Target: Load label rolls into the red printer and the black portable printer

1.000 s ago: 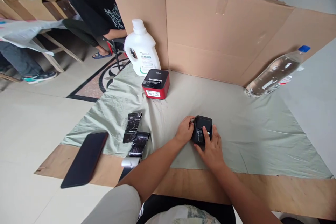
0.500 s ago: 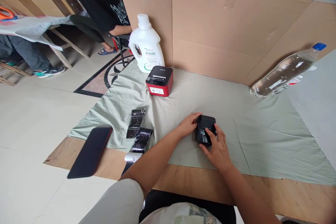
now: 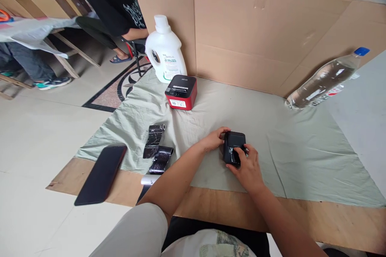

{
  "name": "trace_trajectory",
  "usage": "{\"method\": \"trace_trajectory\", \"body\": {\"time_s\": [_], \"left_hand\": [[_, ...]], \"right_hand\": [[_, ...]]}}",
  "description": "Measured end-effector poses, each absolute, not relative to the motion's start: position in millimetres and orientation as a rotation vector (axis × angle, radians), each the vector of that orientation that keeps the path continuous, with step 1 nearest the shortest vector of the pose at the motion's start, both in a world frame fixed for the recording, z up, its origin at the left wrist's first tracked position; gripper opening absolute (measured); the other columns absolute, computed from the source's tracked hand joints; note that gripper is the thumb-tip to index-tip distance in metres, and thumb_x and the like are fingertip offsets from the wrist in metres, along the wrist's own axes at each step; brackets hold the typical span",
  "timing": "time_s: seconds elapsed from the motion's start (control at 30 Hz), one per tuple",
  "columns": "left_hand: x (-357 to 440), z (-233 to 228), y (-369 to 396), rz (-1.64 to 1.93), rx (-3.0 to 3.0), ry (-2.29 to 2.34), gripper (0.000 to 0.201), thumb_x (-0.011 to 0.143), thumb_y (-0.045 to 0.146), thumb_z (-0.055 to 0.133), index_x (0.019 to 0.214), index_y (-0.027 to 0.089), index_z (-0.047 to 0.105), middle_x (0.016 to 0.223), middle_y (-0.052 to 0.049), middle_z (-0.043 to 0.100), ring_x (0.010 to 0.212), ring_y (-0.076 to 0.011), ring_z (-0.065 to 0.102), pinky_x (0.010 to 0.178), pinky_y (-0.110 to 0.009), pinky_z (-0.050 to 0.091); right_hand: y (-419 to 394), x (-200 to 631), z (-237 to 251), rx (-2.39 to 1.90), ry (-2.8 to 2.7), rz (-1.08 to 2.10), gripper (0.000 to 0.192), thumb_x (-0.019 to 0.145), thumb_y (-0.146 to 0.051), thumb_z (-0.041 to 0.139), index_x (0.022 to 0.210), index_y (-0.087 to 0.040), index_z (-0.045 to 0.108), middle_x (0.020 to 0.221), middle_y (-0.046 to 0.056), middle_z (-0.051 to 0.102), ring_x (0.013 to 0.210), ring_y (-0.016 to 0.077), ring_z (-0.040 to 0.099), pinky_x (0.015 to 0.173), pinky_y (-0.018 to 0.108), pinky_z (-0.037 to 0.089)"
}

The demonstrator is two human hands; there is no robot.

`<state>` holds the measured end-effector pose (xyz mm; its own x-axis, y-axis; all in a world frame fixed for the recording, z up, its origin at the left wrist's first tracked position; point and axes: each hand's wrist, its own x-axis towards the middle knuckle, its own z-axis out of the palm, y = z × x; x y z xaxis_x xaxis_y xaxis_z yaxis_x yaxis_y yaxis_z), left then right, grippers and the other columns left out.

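Small black printer [image 3: 234, 146] sits on the pale green cloth [image 3: 289, 144], just below frame centre. Left hand [image 3: 213, 139] grips its left side at 9 o'clock, fingers curled narrow against the casing. Right hand [image 3: 247, 164] covers the near edge from 5 o'clock, index finger pressing on the front slot, where a bit of shiny black strip shows. No writing readable on the black unit.

At 11 o'clock from it, well apart: red-and-black printer [image 3: 181, 91], with small white lettering on the lid, too small to read, and a white sticker with a QR-type code on the front face. Just behind that, touching the cardboard wall [image 3: 265, 40], is a white detergent jug [image 3: 165, 51] with a green-and-white label; the characters are not legible.

At 9 o'clock: two curled black film strips [image 3: 157, 148] on the cloth edge, a white roll [image 3: 150, 179] below them, and a dark phone [image 3: 101, 174] lying flat on the board.

At 2 o'clock: clear water bottle [image 3: 327, 78], blue cap, lying tilted against the cardboard, with a red-and-white label that is unreadable.

Top left: a seated person [image 3: 116, 4] in a black shirt with a pale graphic print.
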<state>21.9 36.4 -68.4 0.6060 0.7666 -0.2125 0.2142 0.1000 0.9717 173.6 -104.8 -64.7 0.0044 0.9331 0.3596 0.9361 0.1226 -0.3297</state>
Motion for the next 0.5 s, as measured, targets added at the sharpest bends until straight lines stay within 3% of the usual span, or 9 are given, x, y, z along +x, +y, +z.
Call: {"method": "trace_trajectory", "body": {"time_s": [0.33,0.5], "left_hand": [[29.9,-69.6,32.8,0.518,1.476,1.028,0.071,0.057,0.000,0.048,0.125,0.020,0.054,0.128,-0.007,0.058,0.094,-0.0156,0.057,0.086,-0.029,0.047],[29.1,-73.9,31.6,0.565,1.471,0.997,0.074,0.058,0.000,0.049,0.129,0.019,0.050,0.131,-0.009,0.057,0.099,-0.0167,0.057,0.090,-0.031,0.046]], "right_hand": [[-107.0,167.0,-57.6,-1.837,-1.930,-0.103,0.049,0.082,-0.049,0.062,0.124,-0.024,0.056,0.121,0.017,0.043,0.113,0.0362,0.042,0.092,0.059,0.044],[-108.8,168.1,-56.9,-1.844,-1.964,-0.144,0.073,0.079,-0.058,0.062,0.141,-0.026,0.040,0.128,0.018,0.042,0.118,0.0373,0.041,0.096,0.060,0.041]]}}
